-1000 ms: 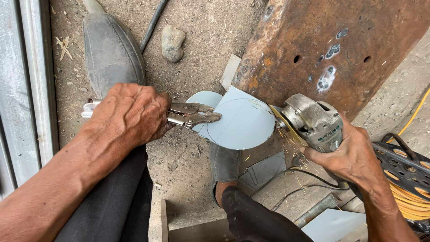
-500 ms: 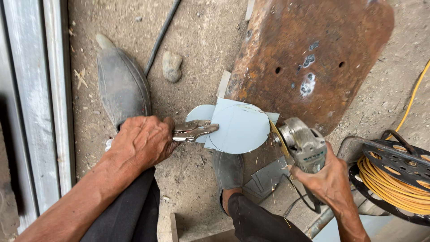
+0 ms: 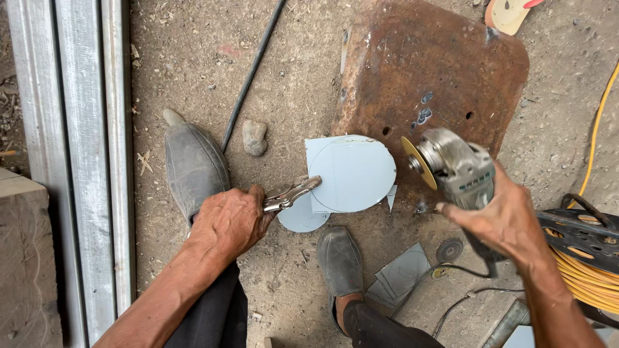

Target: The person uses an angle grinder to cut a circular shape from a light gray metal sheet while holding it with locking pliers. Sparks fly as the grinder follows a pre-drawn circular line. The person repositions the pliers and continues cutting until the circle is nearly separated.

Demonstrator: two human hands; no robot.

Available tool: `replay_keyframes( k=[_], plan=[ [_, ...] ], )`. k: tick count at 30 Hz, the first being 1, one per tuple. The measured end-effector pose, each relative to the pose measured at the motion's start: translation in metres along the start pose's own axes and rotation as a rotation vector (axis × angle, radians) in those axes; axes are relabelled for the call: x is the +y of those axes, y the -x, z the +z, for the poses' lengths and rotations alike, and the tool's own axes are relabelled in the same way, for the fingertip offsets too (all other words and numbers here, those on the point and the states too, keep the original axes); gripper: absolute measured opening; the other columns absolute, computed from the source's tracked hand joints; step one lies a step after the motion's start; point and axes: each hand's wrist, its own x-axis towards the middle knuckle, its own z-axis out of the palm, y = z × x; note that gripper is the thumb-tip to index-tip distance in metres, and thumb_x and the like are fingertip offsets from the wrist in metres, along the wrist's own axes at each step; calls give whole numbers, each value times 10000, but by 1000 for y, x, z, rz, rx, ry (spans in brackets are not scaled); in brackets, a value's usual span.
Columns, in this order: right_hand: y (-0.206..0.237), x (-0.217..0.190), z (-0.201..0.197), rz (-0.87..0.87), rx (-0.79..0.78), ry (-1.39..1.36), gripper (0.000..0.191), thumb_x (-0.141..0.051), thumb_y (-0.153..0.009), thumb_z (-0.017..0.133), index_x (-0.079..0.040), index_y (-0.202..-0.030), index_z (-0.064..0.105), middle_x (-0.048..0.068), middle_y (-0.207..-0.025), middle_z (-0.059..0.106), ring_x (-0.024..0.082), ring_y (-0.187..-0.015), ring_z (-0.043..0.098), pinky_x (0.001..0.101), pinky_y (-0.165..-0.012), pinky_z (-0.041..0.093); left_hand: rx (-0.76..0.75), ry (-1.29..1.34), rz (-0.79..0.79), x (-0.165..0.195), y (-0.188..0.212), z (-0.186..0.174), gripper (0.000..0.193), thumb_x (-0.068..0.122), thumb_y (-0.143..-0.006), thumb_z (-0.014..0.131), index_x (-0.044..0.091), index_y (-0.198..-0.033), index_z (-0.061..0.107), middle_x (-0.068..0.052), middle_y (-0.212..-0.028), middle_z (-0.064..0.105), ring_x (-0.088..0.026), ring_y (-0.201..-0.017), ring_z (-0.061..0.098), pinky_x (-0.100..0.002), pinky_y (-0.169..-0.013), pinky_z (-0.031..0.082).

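Observation:
My left hand [image 3: 229,222] grips locking pliers [image 3: 291,193] whose jaws clamp the left edge of a pale grey round sheet-metal piece [image 3: 354,173]. That piece rests against the lower edge of a rusty steel plate [image 3: 425,71]. A second grey disc [image 3: 302,218] lies on the ground under the pliers. My right hand [image 3: 506,222] holds an angle grinder [image 3: 451,164], its yellowish disc lifted just right of the clamped piece and not touching it.
Two dark shoes [image 3: 193,164] [image 3: 340,261] stand on the dirt. A stone [image 3: 254,137] and a black cable [image 3: 253,71] lie behind. Grey offcuts [image 3: 400,274] and a spare disc [image 3: 449,249] lie nearby. A yellow cable reel [image 3: 583,258] sits right; metal rails [image 3: 84,148] run left.
The view has pulled back and up. The grinder disc, earlier at the round piece's right edge, has come away from it. My left hand keeps its hold on the pliers.

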Motion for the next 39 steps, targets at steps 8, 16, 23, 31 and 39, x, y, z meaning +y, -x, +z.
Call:
replay_keyframes(
  k=[8,16,23,31,39],
  plan=[
    [-48,-46,-25,251,-288,397,815,-280,-703,855,-3,-1383,502,242,-770,720,320,-585,754,407,-568,644,102,3,44,-2,-1,5,312,325,-1007,515,37,-973,631,-122,-581,654,-253,-503,683,-413,-473,565],
    [-70,-71,-40,-5,-270,515,836,-320,-637,917,8,-1314,552,220,-743,724,285,-558,743,399,-535,635,115,-8,25,1,-1,-5,294,313,-974,566,33,-934,646,-161,-670,695,-304,-630,722,-434,-536,598],
    [-57,-65,-32,-31,-233,436,802,-356,-633,894,30,-1248,554,191,-632,699,250,-432,669,380,-440,580,109,21,53,0,1,1,254,284,-930,604,34,-958,635,-154,-647,686,-308,-601,713,-439,-533,591],
    [-21,-44,-17,200,-241,423,778,-316,-729,813,5,-1372,517,206,-676,684,243,-449,667,356,-449,612,130,32,92,-5,1,15,238,265,-933,587,31,-944,629,-154,-625,677,-312,-562,703,-449,-494,567],
    [16,-24,13,6,-45,-40,682,-309,-748,746,59,-1282,533,230,-926,732,287,-744,757,380,-643,668,159,-3,112,-5,2,18,226,244,-951,559,31,-919,630,-159,-609,670,-313,-549,704,-459,-499,562]
  ],
)
